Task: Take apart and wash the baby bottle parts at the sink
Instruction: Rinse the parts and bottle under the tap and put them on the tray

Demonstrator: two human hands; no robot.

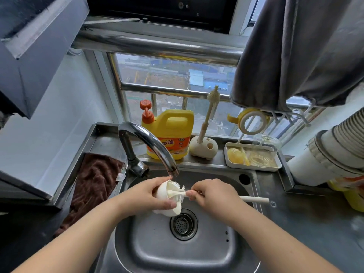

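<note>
Cream plastic bottle cap (164,191) gripped in left hand (152,196); right hand (213,194) fingers pinch cream silicone bottle brush (254,199), bristles inside cap, above steel sink (157,245)

Cream plastic bottle cap (165,196) and cream bristled brush (178,193) in my grip, yellow detergent jug (171,133) with orange pump, brown ribbed towel (94,180), grey steel sink (157,243).

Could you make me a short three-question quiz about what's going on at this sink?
1. True or false: the left hand holds a cream cap over the sink.
2. What does the right hand grip? A) sponge B) brush C) towel
3. Fill in: the yellow soap jug stands behind the ____.

Key: 1 true; 2 B; 3 tap.
</note>
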